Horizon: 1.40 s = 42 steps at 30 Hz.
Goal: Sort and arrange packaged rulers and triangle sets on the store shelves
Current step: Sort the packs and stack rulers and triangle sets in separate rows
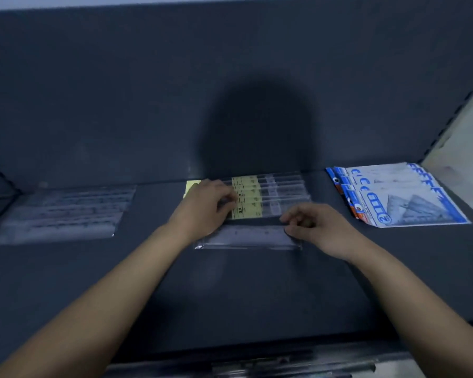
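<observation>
Head view (only view).

Shelf [243, 296]: dark, with three groups kept apart by type, which fits a sort in progress.

- Back edge, centre: yellow-labelled ruler packs [247, 199], fanned in steps so each label shows. I count five labels. A yellow scrap shows past the left hand, and I cannot tell whether it belongs to a sixth pack.
- Left hand [208, 200]: fingers curled down over the left end of that fan, fingertips on the labels. Judged to be holding the fan steady and square while the next pack is added.
- Just in front of the fan, lengthwise to the front edge: one clear ruler pack [246, 237], lying flat.
- Right hand [316, 225]: fingers loosely curled, thumb and fingertips seemingly pinching the pack's right end. The contact is small and blurred, so the grip is not certain. Probably set to slide this pack up onto the fan.
- Right end of the shelf: triangle sets [399, 197] in blue-and-white bags, overlapped and skewed. About four, but the exact number is unclear.
- Left end of the shelf: pile of clear packs [66, 211]. Too blurred to count.
</observation>
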{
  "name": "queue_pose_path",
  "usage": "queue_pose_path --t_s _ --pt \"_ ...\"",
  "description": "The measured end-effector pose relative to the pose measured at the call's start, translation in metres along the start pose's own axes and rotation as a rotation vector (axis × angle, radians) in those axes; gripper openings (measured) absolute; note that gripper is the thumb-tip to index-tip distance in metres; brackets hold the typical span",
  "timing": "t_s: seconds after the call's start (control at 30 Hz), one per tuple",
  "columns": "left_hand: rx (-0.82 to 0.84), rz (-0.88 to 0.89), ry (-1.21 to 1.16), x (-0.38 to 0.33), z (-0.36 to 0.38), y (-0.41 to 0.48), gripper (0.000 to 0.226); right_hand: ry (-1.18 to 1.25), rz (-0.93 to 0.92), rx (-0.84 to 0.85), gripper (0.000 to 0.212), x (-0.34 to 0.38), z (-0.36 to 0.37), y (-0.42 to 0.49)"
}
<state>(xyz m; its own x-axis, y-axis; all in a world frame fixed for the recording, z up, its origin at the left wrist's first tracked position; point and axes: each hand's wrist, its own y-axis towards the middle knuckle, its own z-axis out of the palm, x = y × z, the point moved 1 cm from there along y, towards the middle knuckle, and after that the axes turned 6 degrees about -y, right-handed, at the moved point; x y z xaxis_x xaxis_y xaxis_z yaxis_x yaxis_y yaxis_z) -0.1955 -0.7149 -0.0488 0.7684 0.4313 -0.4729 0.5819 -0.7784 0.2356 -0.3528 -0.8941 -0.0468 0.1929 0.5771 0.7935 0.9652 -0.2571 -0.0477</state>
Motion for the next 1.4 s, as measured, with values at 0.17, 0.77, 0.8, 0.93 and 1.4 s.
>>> queue_pose_path --t_s 0.17,0.77,0.8,0.93,1.4 --pt "0.002 0.053 0.043 0.004 -0.005 -0.018 0.023 0.121 0.064 -0.038 0.064 -0.012 -0.001 -0.004" --pt "-0.030 0.062 -0.009 0.024 0.006 -0.024 0.030 0.511 0.348 -0.030 0.094 -0.015 -0.012 0.005" --pt "-0.042 0.062 0.011 0.023 0.006 -0.024 0.030 0.509 0.348 -0.021 0.094 -0.015 -0.012 0.006" --pt "-0.047 0.052 0.058 0.023 0.007 -0.024 0.034 0.484 0.344 0.017 0.098 -0.017 -0.012 0.008" --pt "0.149 -0.092 -0.390 0.010 -0.036 -0.039 0.024 0.487 0.133 -0.120 0.065 -0.003 -0.005 0.005"
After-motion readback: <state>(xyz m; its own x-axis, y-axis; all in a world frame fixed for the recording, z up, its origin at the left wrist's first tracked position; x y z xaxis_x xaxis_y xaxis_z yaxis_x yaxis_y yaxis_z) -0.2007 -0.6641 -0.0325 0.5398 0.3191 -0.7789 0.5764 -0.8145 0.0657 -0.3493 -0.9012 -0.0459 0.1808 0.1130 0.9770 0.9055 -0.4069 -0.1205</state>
